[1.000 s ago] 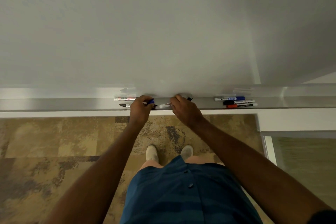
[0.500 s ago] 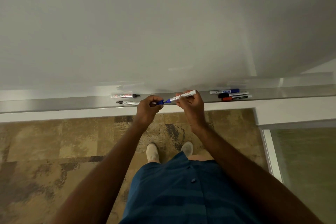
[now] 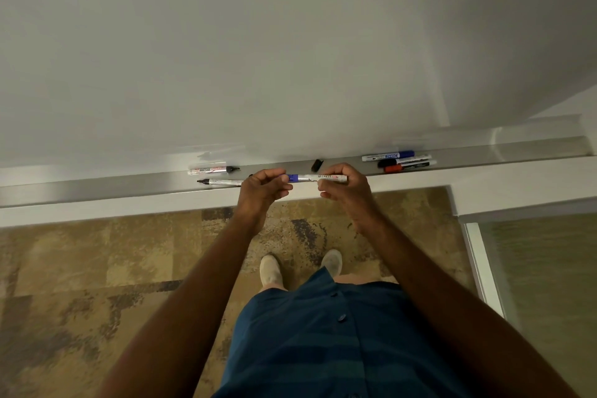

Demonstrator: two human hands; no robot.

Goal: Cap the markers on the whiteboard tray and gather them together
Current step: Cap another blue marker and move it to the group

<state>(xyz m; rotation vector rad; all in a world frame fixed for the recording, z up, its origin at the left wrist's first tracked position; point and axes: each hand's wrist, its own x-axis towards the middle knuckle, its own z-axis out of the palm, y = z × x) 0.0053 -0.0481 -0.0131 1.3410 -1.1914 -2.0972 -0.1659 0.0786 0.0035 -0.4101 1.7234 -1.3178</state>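
I hold a blue marker level just in front of the whiteboard tray. My right hand grips its white barrel. My left hand pinches the blue cap end, and the cap meets the barrel. Two uncapped black markers lie on the tray to the left. A loose black cap lies on the tray behind my hands. Three capped markers, blue, black and red, lie grouped on the tray to the right.
The whiteboard fills the upper view. A white ledge runs under the tray. Below are patterned carpet, my shoes and a glass panel at the right.
Both hands lifted off the tray with the blue marker and its cap. The cap and barrel, apart half a second ago, are now joined and held level.
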